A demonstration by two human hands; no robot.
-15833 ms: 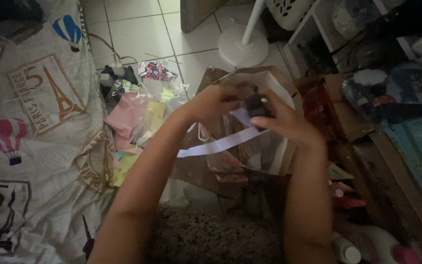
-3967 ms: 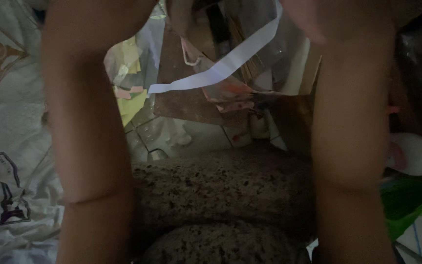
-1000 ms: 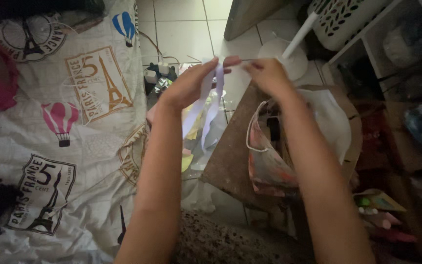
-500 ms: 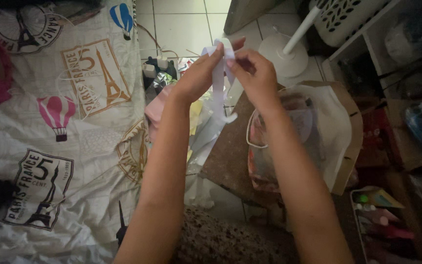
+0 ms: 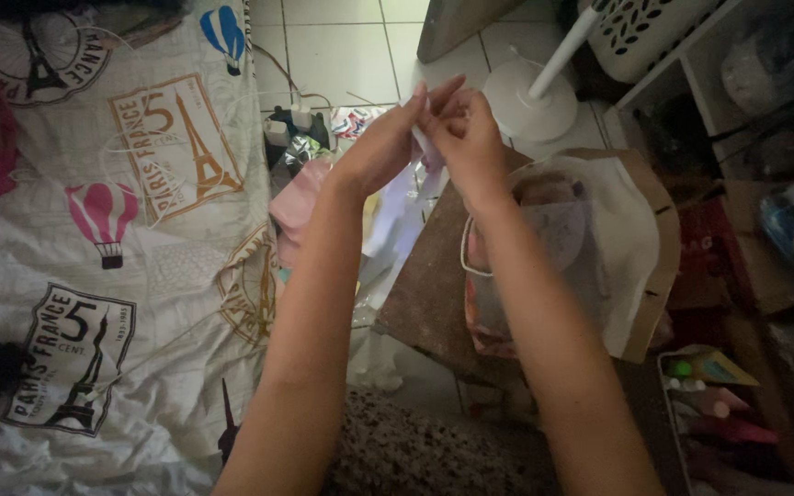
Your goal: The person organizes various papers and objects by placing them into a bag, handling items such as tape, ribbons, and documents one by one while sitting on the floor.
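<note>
My left hand (image 5: 386,140) and my right hand (image 5: 462,138) meet above the floor, both pinching a pale lilac paper strip (image 5: 423,145). The strip is folded between the fingertips and only a short piece shows; its loose end hangs down behind my left wrist. Below my right forearm lies an open paper bag (image 5: 618,241) with a white inside and a cord handle, resting on a brown cardboard sheet (image 5: 425,294).
A printed bedsheet (image 5: 112,239) covers the left side. Pink and yellow paper sheets in clear wrap (image 5: 298,197) lie by it. A white fan base (image 5: 530,92), a perforated white basket (image 5: 640,37) and shelves stand at the upper right. A tray of small items (image 5: 719,404) sits lower right.
The long strip was held up and looped a second ago. Both hands have since closed together and folded it shorter between the fingertips. The view shifted slightly.
</note>
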